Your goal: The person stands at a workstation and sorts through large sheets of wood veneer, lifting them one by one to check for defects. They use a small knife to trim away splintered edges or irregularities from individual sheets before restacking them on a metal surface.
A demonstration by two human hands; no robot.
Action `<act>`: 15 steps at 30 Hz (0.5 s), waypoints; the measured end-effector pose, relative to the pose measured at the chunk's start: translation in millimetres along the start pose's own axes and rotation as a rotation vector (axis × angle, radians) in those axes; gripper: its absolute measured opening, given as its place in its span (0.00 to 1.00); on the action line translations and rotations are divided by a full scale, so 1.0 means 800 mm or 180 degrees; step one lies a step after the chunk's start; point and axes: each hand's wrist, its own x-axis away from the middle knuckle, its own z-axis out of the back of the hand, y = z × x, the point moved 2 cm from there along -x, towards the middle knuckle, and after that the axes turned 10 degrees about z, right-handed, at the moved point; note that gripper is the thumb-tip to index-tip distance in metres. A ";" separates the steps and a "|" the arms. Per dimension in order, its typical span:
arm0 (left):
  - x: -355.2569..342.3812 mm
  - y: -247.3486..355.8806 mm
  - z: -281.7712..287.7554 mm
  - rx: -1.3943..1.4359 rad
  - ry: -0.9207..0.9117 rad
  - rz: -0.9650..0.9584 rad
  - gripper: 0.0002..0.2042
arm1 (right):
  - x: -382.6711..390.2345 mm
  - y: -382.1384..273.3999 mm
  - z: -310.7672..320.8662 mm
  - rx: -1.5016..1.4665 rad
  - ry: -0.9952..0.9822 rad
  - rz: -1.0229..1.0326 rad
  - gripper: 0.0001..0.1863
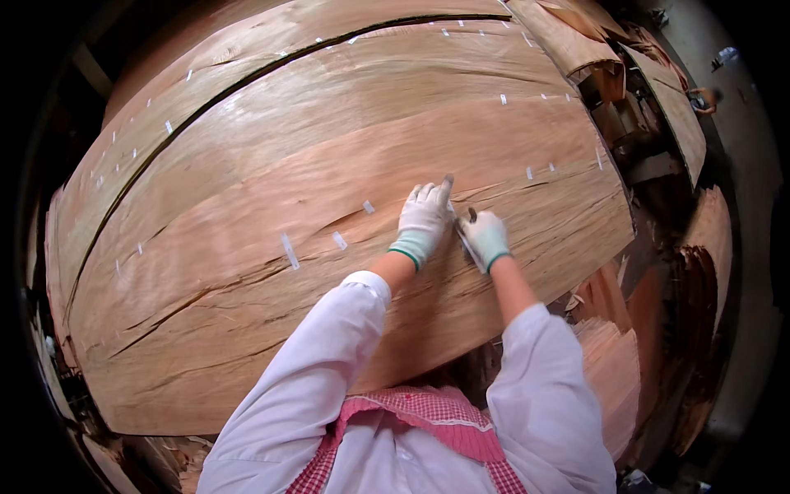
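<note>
A broad sheet of wood veneer (346, 148), pale brown with long cracks, lies in front of me. My left hand (422, 218), in a white glove with a green cuff, rests on it, fingers stretched forward and darkened at one tip. Just to its right, my right hand (485, 235) is closed in a similar glove, its thumb tip dark. A thin pale strip shows under its left side; what the fingers hold is too small to name. Short pieces of white tape (290, 251) stick across cracks, another piece of tape (368, 207) lying left of my hands.
Across the far part of the sheet runs a dark curved gap (247, 80), with more taped veneer (222, 53) beyond it. Torn veneer pieces (609, 362) are heaped at the right. A veneer panel (671, 107) leans at the far right, beside the grey floor (732, 107).
</note>
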 end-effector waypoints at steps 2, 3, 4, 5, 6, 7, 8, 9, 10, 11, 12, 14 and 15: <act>0.002 0.021 0.010 0.0353 0.0379 0.0190 0.38 | 0.012 0.020 -0.009 -0.0505 0.0015 -0.0201 0.18; 0.005 0.038 0.007 0.0398 0.0387 0.0239 0.38 | 0.015 0.043 -0.008 -0.0692 0.0078 0.0132 0.18; 0.006 0.031 0.004 0.0389 0.0556 0.0218 0.36 | 0.015 0.035 -0.005 -0.0934 0.0145 0.0488 0.18; 0.006 0.023 0.004 0.0370 0.0734 0.0204 0.34 | 0.009 0.033 0.015 0.0149 0.0179 0.0825 0.17; 0.005 0.006 0.006 0.0302 0.0877 0.0173 0.31 | 0.002 0.001 0.043 0.1197 0.0218 0.1230 0.17; 0.004 0.002 0.008 0.0253 0.1009 0.0143 0.28 | -0.007 0.001 0.065 0.1369 0.0378 0.1330 0.16; -0.005 0.029 0.027 0.0396 0.0267 0.0465 0.21 | -0.006 0.019 0.099 0.1057 0.0578 0.1436 0.16; -0.002 0.008 0.023 0.0915 0.0406 0.0395 0.16 | -0.007 0.004 0.109 0.0025 0.0401 0.1423 0.16; 0.015 -0.027 0.013 0.1627 0.1203 0.0254 0.14 | 0.002 -0.038 0.104 -0.0851 0.0216 0.1594 0.16; 0.027 -0.041 0.003 0.4271 0.0031 0.0177 0.16 | 0.019 -0.062 0.097 -0.1430 0.0261 0.1513 0.14; 0.036 -0.045 -0.006 0.6906 -0.0903 0.0741 0.19 | 0.032 -0.071 0.088 -0.1504 0.0356 0.1567 0.11; 0.084 -0.008 0.071 0.4870 -0.0328 0.0326 0.18 | 0.072 -0.088 0.074 -0.1408 0.0364 0.1541 0.08; 0.111 -0.015 0.104 0.5439 -0.0850 0.0863 0.14 | 0.080 -0.112 0.055 -0.1379 0.0224 0.1735 0.07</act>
